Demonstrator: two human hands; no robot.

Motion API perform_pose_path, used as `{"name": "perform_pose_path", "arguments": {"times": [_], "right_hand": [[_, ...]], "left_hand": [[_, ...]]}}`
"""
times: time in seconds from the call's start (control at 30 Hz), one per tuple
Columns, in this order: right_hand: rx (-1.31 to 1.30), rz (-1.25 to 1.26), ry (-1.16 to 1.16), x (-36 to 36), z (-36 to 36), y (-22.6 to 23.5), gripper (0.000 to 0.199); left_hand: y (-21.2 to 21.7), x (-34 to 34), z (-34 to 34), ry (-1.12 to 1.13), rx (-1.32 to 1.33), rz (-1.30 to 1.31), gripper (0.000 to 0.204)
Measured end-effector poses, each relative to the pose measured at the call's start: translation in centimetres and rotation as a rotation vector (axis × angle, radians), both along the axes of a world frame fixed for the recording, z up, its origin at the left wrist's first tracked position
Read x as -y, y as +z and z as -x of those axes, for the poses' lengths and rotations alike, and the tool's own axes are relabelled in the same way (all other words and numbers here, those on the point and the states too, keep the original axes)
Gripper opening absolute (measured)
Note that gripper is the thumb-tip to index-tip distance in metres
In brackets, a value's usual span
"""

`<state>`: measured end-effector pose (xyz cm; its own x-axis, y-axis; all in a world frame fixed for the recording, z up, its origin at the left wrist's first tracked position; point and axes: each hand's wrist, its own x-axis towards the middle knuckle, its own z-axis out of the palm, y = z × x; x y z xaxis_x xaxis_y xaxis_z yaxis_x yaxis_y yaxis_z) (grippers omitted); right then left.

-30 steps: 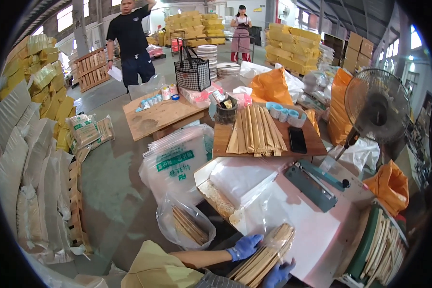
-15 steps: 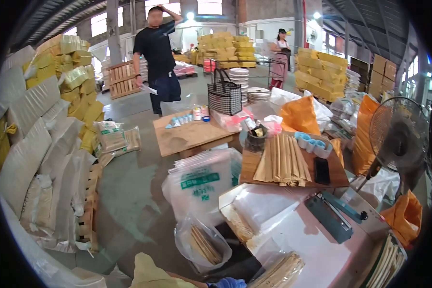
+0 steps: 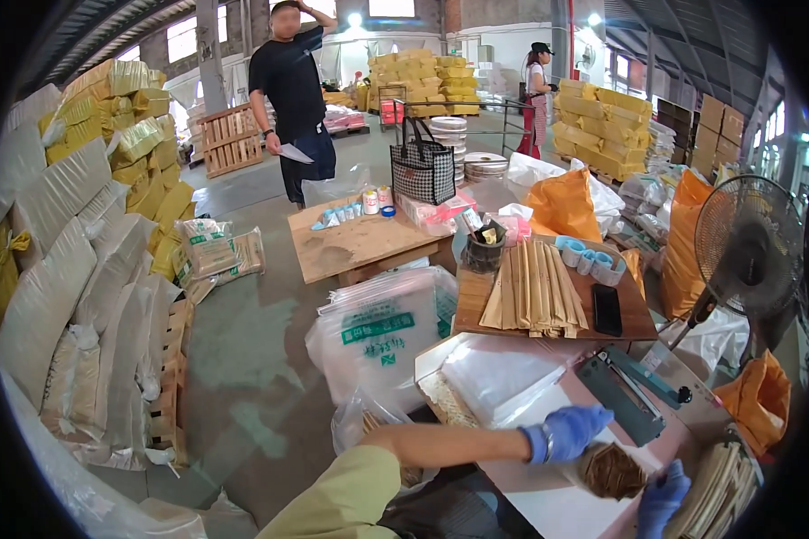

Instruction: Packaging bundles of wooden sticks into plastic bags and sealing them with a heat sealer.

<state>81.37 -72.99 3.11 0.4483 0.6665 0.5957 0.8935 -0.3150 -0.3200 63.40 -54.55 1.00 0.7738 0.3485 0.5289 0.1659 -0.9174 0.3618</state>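
My left hand (image 3: 566, 434), in a blue glove, reaches across the white worktop (image 3: 530, 476) with its fingers curled. What it holds, if anything, is hidden. Close by, my right hand (image 3: 663, 503), also blue-gloved, is closed at the lower right, and its grip cannot be made out. Between the hands sits a brown bundle (image 3: 613, 472), seen end-on. Beside my right hand lies a stack of flat brown paper packets (image 3: 717, 494). Beyond my left hand stands a green bar sealer (image 3: 620, 395). Clear plastic bags (image 3: 503, 373) lie flat at the worktop's far left.
A wooden board (image 3: 476, 310) behind carries brown strips (image 3: 535, 292), a black phone (image 3: 607, 310) and blue tape rolls (image 3: 593, 260). A fan (image 3: 748, 242) stands right. Wrapped bundles (image 3: 54, 305) are piled left. A person in black (image 3: 288, 90) stands beyond a low table (image 3: 351, 247).
Both gloved hands have come up over the worktop from the lower edge, and the brown bundle now shows between them. The person at the far right has turned sideways.
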Motion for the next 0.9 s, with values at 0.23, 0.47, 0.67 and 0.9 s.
{"name": "perform_pose_path", "arguments": {"times": [0.23, 0.47, 0.67, 0.9], "right_hand": [[-0.101, -0.114, 0.138, 2.4, -7.8, 2.9, 0.037], [0.217, -0.005, 0.229, 2.4, -6.8, 4.0, 0.026], [-0.212, -0.029, 0.206, 3.3, -7.1, 3.3, 0.032], [-0.002, 0.032, 0.225, 4.7, -8.3, 3.3, 0.033]], "left_hand": [[11.5, -2.7, -2.1, -0.305, -0.040, -0.036, 0.017], [8.9, -2.5, -3.5, -0.498, -0.265, -0.080, 0.014], [8.4, -1.5, -2.9, -0.336, -0.297, -0.252, 0.006], [8.9, -1.5, -1.4, -0.380, -0.014, -0.160, 0.029]]}}
